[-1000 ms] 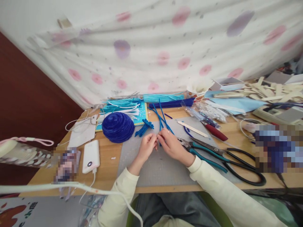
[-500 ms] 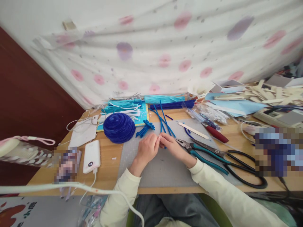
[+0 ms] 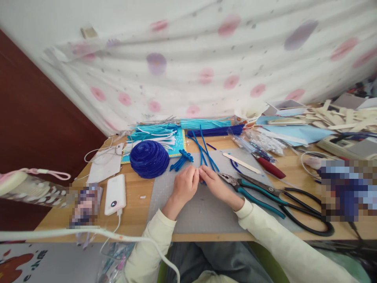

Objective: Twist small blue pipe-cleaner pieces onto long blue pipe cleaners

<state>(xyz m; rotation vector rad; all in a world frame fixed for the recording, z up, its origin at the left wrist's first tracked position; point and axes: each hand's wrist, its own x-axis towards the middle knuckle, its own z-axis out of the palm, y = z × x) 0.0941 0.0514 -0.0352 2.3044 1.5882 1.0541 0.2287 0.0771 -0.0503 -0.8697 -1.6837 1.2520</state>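
Note:
My left hand (image 3: 185, 184) and my right hand (image 3: 212, 183) meet over the grey mat (image 3: 203, 214), fingertips pinched together. A bit of blue shows beneath the fingers, but what they hold is too small to name. Just beyond them lie several loose blue pipe cleaners (image 3: 203, 149), some crossing. A small twisted blue bundle (image 3: 182, 160) rests left of these, beside a dark blue coiled dome (image 3: 149, 159). To the right of my right hand are teal-handled pliers (image 3: 260, 201) and black-handled scissors (image 3: 306, 208).
Turquoise pipe cleaners (image 3: 206, 124) and dark blue ones (image 3: 216, 130) lie at the back. A wooden stick (image 3: 241, 162) and a red-handled tool (image 3: 271, 168) are right. A white power bank (image 3: 115, 194) sits left; a white cable (image 3: 132, 238) crosses the front.
Both hands remain pinched together in nearly the same place, with the fingers shifted slightly. The whole view has moved a little.

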